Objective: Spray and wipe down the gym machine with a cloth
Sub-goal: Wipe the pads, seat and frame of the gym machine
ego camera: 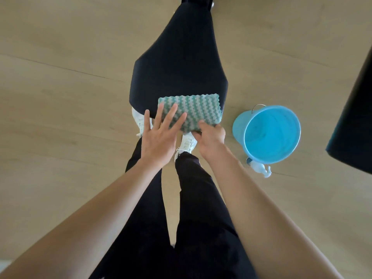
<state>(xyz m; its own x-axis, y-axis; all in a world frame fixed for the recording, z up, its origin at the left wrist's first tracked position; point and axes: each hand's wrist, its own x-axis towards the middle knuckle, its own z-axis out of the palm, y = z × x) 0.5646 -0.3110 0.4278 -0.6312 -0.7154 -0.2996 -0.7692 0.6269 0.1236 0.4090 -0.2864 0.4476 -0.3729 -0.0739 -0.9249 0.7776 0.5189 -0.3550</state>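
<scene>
The folded green-and-white bumpy-knit cloth (191, 111) lies on the near end of the black padded machine seat (179, 63), left hand (159, 135) pressing it with flat, spread fingers, right hand (211, 135) pinching its near edge; soft, light, likely best gripped there

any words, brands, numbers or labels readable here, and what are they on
No text can be read. The black pad, the green and white cloth, the blue bucket and the white shoes show no print.
The spray bottle is mostly hidden by the bucket, so any label is unseen.
</scene>
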